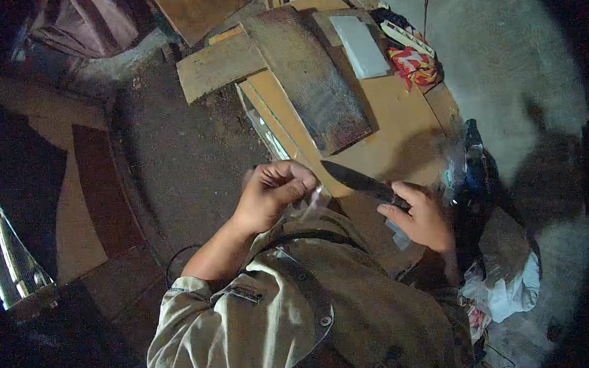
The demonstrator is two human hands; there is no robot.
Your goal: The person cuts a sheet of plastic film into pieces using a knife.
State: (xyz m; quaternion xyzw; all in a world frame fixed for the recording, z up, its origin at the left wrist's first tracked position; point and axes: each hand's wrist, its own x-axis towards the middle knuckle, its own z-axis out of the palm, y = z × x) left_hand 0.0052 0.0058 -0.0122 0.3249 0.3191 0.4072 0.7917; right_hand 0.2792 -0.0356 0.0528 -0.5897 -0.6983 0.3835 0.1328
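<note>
My right hand point(422, 219) is closed round the handle of a dark knife point(357, 180), whose blade points up and left toward my other hand. With fingers curled and pinched, my left hand point(275, 193) holds a thin piece of clear plastic point(316, 201) that hangs below the fingertips. The knife tip lies a little to the right of the left fingers, apart from them. Beyond both hands, a worn dark board point(316, 84) rests on a brown board surface point(397, 120).
A white flat block point(359, 46) and a red and yellow cloth point(413, 66) lie at the back right. On the right are a dark bottle point(475, 153) and white plastic bags point(513, 289). Another board point(220, 65) sits at the back left.
</note>
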